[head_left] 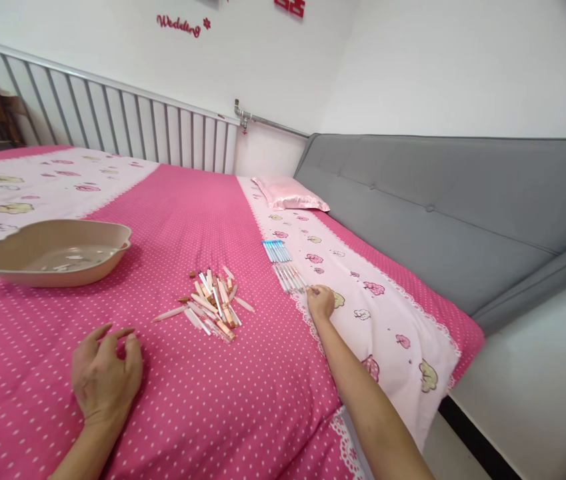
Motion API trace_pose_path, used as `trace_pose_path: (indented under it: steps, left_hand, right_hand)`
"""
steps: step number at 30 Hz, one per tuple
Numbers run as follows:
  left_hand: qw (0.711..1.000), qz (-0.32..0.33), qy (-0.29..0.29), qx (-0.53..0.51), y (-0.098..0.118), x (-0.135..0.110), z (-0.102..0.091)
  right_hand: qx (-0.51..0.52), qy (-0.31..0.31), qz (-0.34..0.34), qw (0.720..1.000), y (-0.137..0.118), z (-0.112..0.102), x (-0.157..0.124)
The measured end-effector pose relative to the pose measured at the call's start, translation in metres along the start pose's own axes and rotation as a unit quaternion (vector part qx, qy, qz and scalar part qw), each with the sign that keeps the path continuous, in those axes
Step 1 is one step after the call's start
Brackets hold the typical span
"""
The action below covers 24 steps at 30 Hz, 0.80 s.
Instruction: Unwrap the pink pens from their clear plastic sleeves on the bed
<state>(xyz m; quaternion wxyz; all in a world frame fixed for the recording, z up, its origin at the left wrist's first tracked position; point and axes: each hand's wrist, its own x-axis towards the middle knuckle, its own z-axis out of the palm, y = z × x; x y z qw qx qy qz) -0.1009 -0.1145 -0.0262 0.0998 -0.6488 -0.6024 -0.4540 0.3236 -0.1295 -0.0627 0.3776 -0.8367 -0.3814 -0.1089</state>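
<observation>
My right hand (321, 302) reaches out over the bed and touches the near ends of a neat row of pens with blue caps (283, 265); its fingers are curled at the pens' tips, and I cannot see whether they pinch one. A loose heap of pens with orange and pink caps (213, 304) lies to the left of that row. My left hand (106, 373) rests on the pink dotted bedspread (203, 413), fingers bent and apart, holding nothing.
A beige scalloped basin (53, 252) stands on the bed at the left. A pink satin pillow (289, 193) lies at the far end beside a grey padded headboard (443, 213). A white radiator (113, 120) runs along the wall.
</observation>
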Motion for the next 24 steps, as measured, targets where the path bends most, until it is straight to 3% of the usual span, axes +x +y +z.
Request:
trace_pose_path:
  steps: [11, 17, 20, 24]
  left_hand:
    - [1.000, 0.001, 0.006, 0.005, 0.001, 0.000, -0.001]
    - [0.999, -0.007, 0.043, -0.029, 0.004, -0.001, 0.001]
    - [0.997, -0.006, 0.038, -0.069, 0.012, 0.003, -0.014]
    - [0.987, -0.046, 0.041, -0.150, 0.018, 0.014, -0.054]
  right_hand:
    - [-0.041, -0.018, 0.016, 0.999, -0.004, -0.007, -0.007]
    - [-0.091, -0.066, 0.031, 0.993, -0.011, -0.027, -0.039]
    - [-0.103, -0.091, 0.025, 0.990, -0.015, -0.040, -0.061]
    - [-0.106, -0.105, 0.021, 0.989, -0.017, -0.052, -0.077]
